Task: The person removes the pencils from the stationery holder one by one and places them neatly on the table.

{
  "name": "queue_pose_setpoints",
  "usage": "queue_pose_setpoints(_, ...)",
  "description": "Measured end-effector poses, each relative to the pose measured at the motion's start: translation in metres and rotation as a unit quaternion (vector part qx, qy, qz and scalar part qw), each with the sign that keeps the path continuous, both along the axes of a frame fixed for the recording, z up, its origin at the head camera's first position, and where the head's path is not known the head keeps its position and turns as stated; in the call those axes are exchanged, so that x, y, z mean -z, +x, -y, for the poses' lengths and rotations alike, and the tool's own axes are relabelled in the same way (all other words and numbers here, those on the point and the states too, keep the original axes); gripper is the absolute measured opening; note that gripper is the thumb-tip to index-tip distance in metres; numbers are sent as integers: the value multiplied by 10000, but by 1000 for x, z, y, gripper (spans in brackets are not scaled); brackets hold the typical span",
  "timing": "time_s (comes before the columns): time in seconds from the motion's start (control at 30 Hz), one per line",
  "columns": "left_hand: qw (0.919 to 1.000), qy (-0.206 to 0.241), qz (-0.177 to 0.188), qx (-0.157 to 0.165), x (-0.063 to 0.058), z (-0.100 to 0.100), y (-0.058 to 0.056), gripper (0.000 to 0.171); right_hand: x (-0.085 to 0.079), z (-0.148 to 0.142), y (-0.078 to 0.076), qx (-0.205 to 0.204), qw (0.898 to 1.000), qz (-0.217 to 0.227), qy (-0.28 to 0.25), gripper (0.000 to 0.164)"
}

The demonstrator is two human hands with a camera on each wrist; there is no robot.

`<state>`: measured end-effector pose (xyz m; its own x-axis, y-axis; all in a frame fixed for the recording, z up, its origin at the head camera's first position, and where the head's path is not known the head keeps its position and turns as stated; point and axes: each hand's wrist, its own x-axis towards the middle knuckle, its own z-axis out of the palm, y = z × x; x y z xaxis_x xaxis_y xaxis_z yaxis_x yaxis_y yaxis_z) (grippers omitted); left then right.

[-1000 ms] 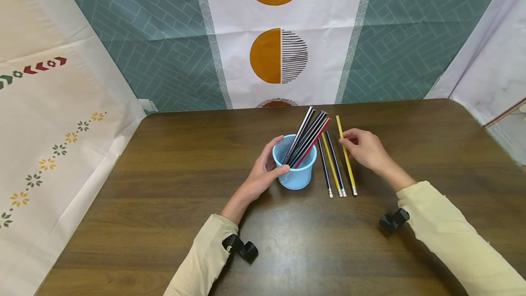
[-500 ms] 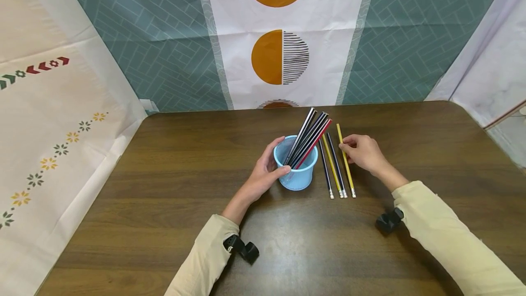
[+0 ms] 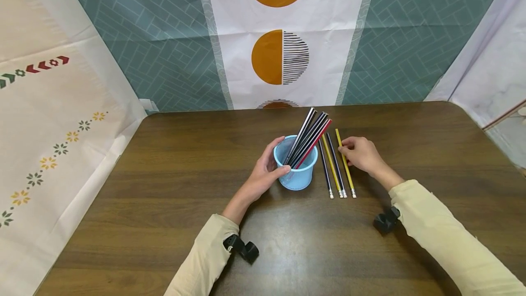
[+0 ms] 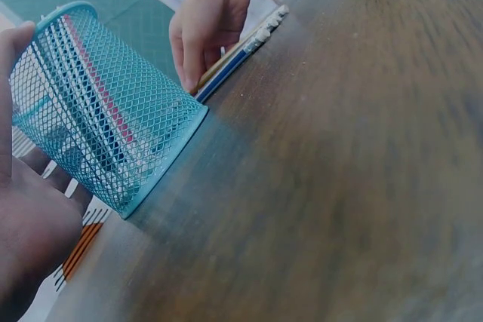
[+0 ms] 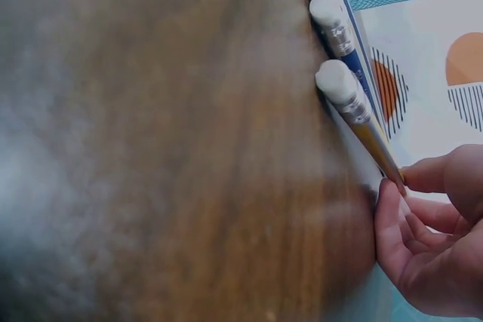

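Observation:
My left hand [image 3: 261,170] grips the side of a light blue mesh pencil cup [image 3: 297,180], thumb over its near rim. Several dark pencils and a red one [image 3: 314,143] lean to the right inside the cup; the mesh shows them in the left wrist view. To the right of the cup, two dark pencils and a yellow pencil [image 3: 332,163] lie side by side, white erasers toward me. My right hand [image 3: 363,154] pinches the rightmost yellow pencil [image 3: 349,178] between thumb and finger. In the right wrist view that pencil [image 5: 371,137] lies on the table beside the others.
The brown wooden table [image 3: 164,186] reaches back to a patterned cloth [image 3: 172,58] hanging along its far edge. A pale cloth with flower motifs [image 3: 57,150] hangs at the left. Black wrist cameras [image 3: 247,251] sit on both sleeves.
My right hand has drawn the rightmost yellow pencil slightly toward me and closer to the pencils beside it. The left hand stays on the cup.

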<state>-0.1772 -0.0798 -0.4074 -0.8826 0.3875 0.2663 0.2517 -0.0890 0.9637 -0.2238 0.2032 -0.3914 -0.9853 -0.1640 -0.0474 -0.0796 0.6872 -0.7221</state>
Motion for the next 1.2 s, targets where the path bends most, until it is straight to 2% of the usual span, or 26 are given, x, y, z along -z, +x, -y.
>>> queue_pose_setpoints(0.73,10000,32,11,4,-1,0,0,71,-2,4,0,19,9999,128,-77,37)
queue_pose_setpoints(0.97,10000,25,3,13,0,0,0,71,-6,3,0,-18,9993,349,-148,37)
queue_pose_setpoints(1.2,10000,47,1,25,1,0,0,71,-12,0,2,24,9998,68,-205,32)
